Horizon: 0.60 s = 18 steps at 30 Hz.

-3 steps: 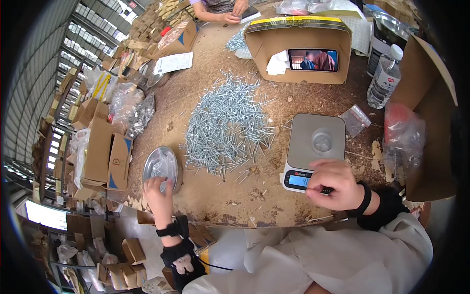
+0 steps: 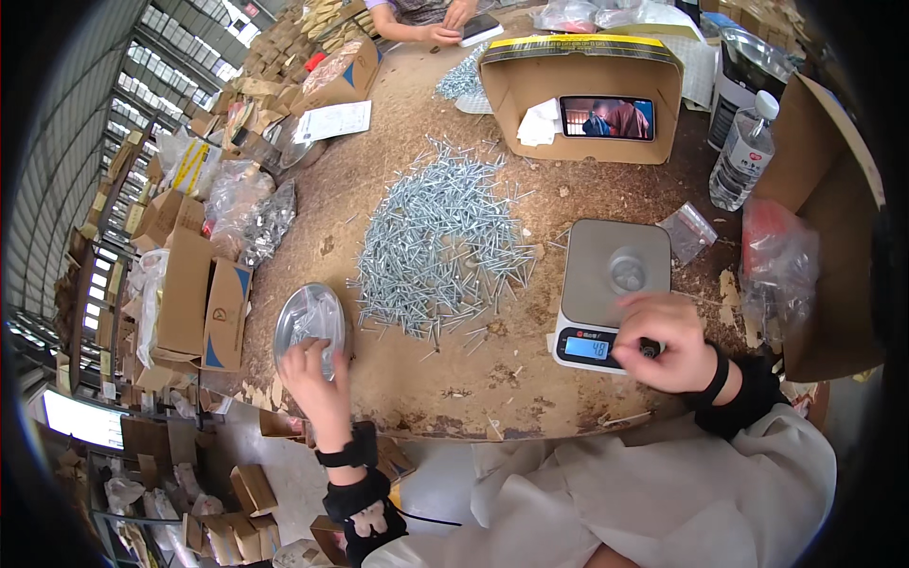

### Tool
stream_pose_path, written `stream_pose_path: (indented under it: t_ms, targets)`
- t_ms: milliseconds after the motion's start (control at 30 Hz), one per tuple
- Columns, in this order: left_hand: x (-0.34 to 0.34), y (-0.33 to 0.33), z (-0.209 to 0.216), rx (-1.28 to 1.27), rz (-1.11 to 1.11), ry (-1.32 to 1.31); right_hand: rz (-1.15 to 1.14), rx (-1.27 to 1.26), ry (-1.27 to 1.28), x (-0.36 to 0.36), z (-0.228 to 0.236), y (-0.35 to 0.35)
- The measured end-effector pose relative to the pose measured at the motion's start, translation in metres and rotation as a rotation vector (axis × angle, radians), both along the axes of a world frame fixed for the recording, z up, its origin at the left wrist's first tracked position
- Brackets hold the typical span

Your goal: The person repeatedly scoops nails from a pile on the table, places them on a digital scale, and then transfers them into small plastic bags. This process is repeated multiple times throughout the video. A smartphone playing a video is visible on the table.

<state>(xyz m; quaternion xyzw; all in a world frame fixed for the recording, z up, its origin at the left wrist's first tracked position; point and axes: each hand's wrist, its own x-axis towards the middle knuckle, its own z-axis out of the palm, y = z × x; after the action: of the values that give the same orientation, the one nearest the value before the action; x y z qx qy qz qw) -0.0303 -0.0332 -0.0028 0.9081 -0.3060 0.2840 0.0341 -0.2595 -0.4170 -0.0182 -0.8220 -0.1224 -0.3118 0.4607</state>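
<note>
My left hand [image 2: 318,386] reaches over the near rim of an oval metal bowl [image 2: 283,322], its fingers bent and apart. Clear plastic bags [image 2: 320,314] lie in the bowl, just beyond the fingertips. My right hand [image 2: 668,346] hovers by the front of a digital scale [image 2: 606,248], covering part of its panel. Its fingers are curled together; whatever they hold is hidden. A small clear cup [image 2: 626,271] stands on the scale's plate, just past the right hand. Between my hands, farther back, spreads a pile of silver screws [image 2: 431,246].
A cardboard box [image 2: 582,57] holding a phone [image 2: 607,117] stands behind the scale. To the right are a water bottle [image 2: 742,151], a small bag [image 2: 690,231] and a large carton [image 2: 833,246]. Cartons [image 2: 228,314] line the left edge. Across the table, another person's hands [image 2: 450,26] work.
My right hand has shifted slightly right and up, uncovering more of the scale's display. My left hand has moved a little to the right at the bowl.
</note>
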Motion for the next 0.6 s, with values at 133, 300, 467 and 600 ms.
stream_pose_path:
  t_ms: [133, 300, 467, 600]
  targets:
    - [0.003, -0.034, -0.012, -0.142, -0.301, 0.417, -0.23, 0.005, 0.096, 0.005, 0.012, 0.008]
    - [0.045, -0.087, -0.021, 0.092, -0.662, 0.407, -0.368, -0.068, 0.201, -0.005, 0.025, 0.031]
    - [0.08, -0.117, -0.054, 0.208, -0.797, 0.423, -0.422, -0.028, 0.204, -0.057, 0.032, 0.087]
    - [0.082, -0.124, -0.055, 0.173, -0.838, 0.494, -0.671, 0.181, 0.264, -0.113, 0.016, 0.135]
